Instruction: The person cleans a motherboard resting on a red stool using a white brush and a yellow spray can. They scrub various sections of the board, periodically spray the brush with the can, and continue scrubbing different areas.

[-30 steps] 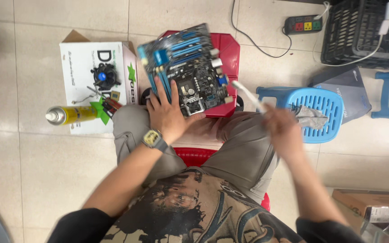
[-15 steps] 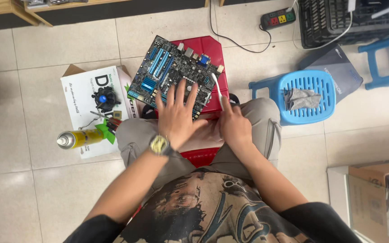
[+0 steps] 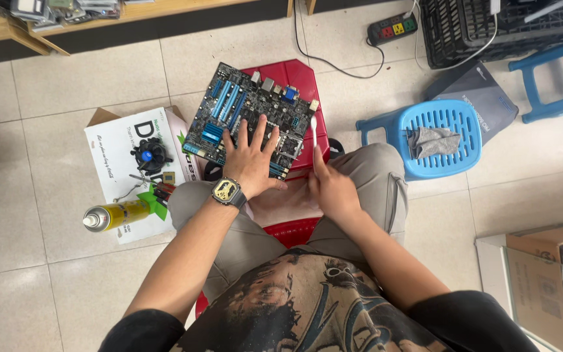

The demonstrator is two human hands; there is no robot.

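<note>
A computer motherboard is laid across a red plastic stool, tilted so that its corners overhang the stool's left edge, with its blue slots towards the far left corner. The left hand, a watch worn at its wrist, is pressed flat on the near edge of the board with the fingers spread apart, nothing being gripped. A white toothbrush is held upright in the right hand, the fingers being closed around its handle; the brush head is seen just beside the board's right edge, over the right side of the stool. Whether the bristles touch the board cannot be told.

On the floor to the left of the stool a flattened white cardboard box is spread; a black cooler fan with a blue hub is set near its right edge, and a yellow spray can is laid on its side at its near left corner. To the right, well apart from the hands, a grey cloth is seen on the seat of a blue stool. A power strip is seen on the tiles at the far side
</note>
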